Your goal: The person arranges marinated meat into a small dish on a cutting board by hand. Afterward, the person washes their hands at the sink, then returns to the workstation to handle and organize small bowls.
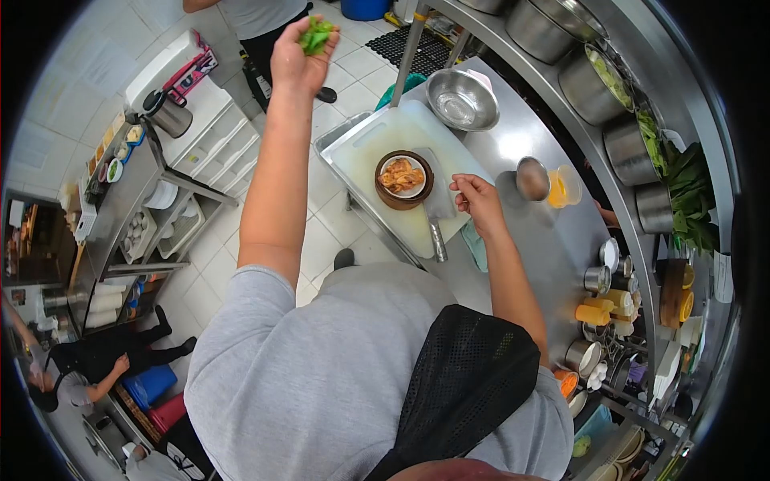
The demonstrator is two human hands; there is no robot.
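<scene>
My left hand [298, 62] is stretched far out beyond the cutting board, palm up, fingers curled round chopped green leaves [318, 37]. My right hand [479, 202] hovers by the board's right edge, thumb and fingertips pinched together; whatever is between them, if anything, is too small to make out. Beside it a cleaver [439, 210] lies on the white cutting board [357, 148], handle towards me. Left of the blade stands a round brown pot [383, 191] with a pale inner dish holding orange-brown cooked pieces [401, 174].
A steel bowl [463, 100] sits past the board; a small metal bowl [532, 178] and a clear tub [566, 188] with orange contents stand right. A green cloth [475, 244] lies beside the board. Pots [593, 84] line the right shelf. Another person [261, 20] stands ahead; others are left.
</scene>
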